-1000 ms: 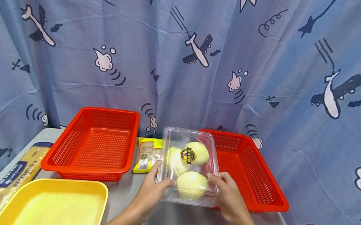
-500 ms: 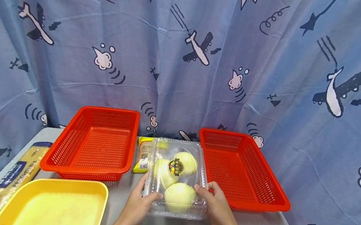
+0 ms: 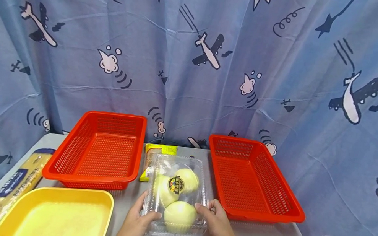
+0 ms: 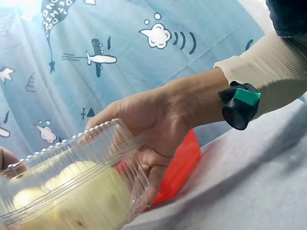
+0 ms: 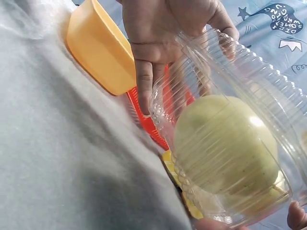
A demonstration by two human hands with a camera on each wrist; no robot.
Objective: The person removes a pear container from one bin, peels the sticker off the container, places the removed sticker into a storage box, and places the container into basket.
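Note:
Both hands hold a clear plastic clamshell fruit box (image 3: 175, 186) between them, low over the front middle of the table. Inside it are three pale yellow-green round fruits (image 3: 180, 213), and the lid carries a black label. My left hand (image 3: 134, 222) grips the box's left side, thumb on top, while my right hand (image 3: 218, 227) grips the right side the same way. The wrist views each look across the box to the opposite hand: the right hand (image 4: 148, 122) in the left wrist view, the left hand (image 5: 165, 43) in the right wrist view. Fingers under the box are partly hidden.
A red basket (image 3: 90, 180) stands back left, another red basket (image 3: 265, 217) right. Front left is a yellow tub (image 3: 57, 215), beside a long noodle-like packet (image 3: 12, 186). A yellow-edged packet (image 3: 161, 149) lies behind the box. A blue curtain (image 3: 192, 83) hangs behind the table.
Both hands have brought the fruit box left and toward the body, off its overlap with the right basket's rim. The grip stays the same.

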